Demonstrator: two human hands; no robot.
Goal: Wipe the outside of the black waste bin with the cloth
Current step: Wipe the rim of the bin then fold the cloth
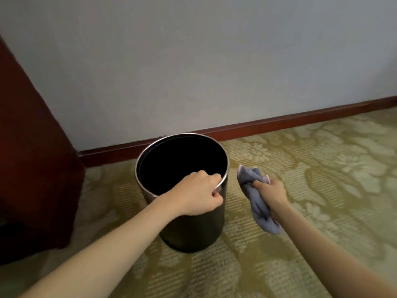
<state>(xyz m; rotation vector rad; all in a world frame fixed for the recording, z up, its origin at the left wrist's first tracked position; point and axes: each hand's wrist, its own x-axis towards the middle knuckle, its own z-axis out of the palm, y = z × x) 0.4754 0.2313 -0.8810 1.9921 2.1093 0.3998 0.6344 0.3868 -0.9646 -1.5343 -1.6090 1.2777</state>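
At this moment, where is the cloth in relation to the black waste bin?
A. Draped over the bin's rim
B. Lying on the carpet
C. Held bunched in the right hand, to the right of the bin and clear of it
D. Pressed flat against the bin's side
C: the right hand grips the bunched cloth with carpet visible between it and the black waste bin, while the left hand grasps the bin's rim.

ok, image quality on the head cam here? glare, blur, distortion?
Head view: soft, even light, no hard shadows. Thin glare along the bin's metal rim; the black waste bin interior is crushed to black, no detail. Wide-angle bending shows in the baseboard. Slight softness overall; the cloth in the right hand and the left hand on the rim read clearly.
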